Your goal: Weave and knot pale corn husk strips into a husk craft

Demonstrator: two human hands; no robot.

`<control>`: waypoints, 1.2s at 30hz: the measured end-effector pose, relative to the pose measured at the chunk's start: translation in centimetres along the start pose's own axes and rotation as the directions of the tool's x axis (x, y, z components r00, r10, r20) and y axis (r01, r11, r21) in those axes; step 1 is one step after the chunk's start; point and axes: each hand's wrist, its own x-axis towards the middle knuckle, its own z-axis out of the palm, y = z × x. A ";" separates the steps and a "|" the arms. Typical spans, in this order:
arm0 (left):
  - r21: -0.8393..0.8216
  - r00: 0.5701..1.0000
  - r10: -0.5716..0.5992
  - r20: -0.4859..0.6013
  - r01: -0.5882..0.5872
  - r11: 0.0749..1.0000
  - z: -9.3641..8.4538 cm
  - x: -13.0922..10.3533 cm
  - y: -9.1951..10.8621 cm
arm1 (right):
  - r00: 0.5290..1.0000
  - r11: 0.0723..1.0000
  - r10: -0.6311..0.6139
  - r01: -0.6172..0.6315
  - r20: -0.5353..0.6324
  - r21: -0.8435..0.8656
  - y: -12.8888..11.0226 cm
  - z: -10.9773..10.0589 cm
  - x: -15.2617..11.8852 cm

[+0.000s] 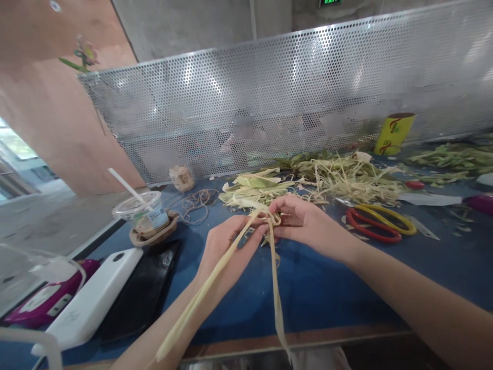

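My left hand [234,241] and my right hand [302,223] meet above the blue table, their fingers pinched around pale corn husk strips [275,277]. One long strip drapes over my left wrist and forearm; another hangs straight down past the table's front edge. Between my fingertips the strips cross and loop, but the exact join is partly hidden by the fingers. Just behind the hands lies a heap of green and cream husks [256,184]. To the right of my right hand rest scissors [375,226] with one red and one yellow handle loop.
A plastic cup [148,213] with a straw sits in a cardboard holder at left, near tangled string [198,203]. Closer in are a white power bank [92,295], a black phone [142,290] and a purple power strip [50,298]. Behind, a perforated metal screen [246,97] and yellow tube [395,134].
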 end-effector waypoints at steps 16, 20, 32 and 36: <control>0.225 0.861 0.505 -0.057 -0.482 0.847 0.5 -0.1 -0.6 | 0.991 0.999 -0.033 0.037 -0.129 0.027 0.1 -0.1 0.0; 0.305 0.841 0.540 -0.038 -0.504 0.808 0.8 -0.3 -0.6 | 0.993 0.999 -0.049 0.048 -0.106 -0.010 -0.2 -0.1 -0.1; 0.306 0.759 0.646 -0.077 -0.599 0.740 1.3 -0.5 -0.7 | 0.982 0.981 -0.074 0.103 -0.176 0.164 0.0 0.2 -0.2; 0.321 0.719 0.685 -0.118 -0.625 0.712 1.5 -0.6 -0.7 | 0.976 0.968 -0.071 0.117 -0.206 0.221 -0.2 0.4 -0.3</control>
